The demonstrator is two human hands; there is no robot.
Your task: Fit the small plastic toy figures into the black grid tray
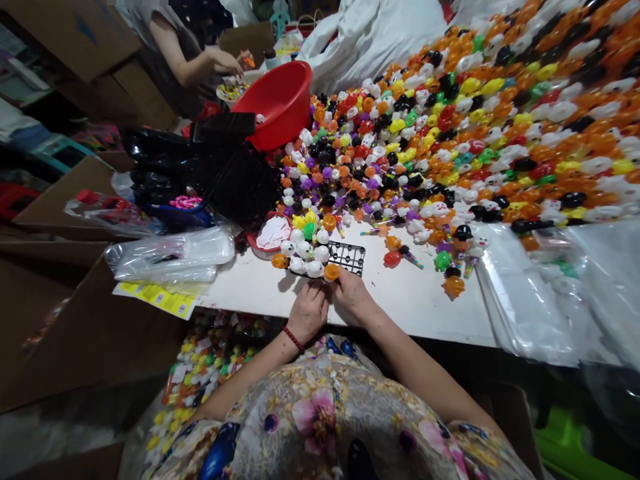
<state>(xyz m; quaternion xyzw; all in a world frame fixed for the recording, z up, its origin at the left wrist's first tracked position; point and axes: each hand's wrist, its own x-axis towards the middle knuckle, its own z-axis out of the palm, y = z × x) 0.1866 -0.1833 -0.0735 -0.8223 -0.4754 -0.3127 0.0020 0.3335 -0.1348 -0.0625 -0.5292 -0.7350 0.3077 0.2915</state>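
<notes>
A black grid rack (353, 259) lies at the table's front, its left part filled with small figure-topped toys, mostly white heads (304, 249) with a few yellow ones and a green one (309, 231). My left hand (307, 312), a dark red bead bracelet at its wrist, is closed at the rack's near edge; what its fingers grip is hidden. My right hand (354, 293) pinches an orange pumpkin-shaped toy (331, 272) at the rack's front row. Loose toys lie right of the rack, among them a red-headed one (393, 259).
A large heap of colourful toy heads (430, 147) covers the back and right of the table (430, 307). Clear plastic bags (170, 253) lie left, more (530, 293) at right. A red basin (285, 100) stands behind a black bag (240, 173). Another person's hand (225, 61) works beyond.
</notes>
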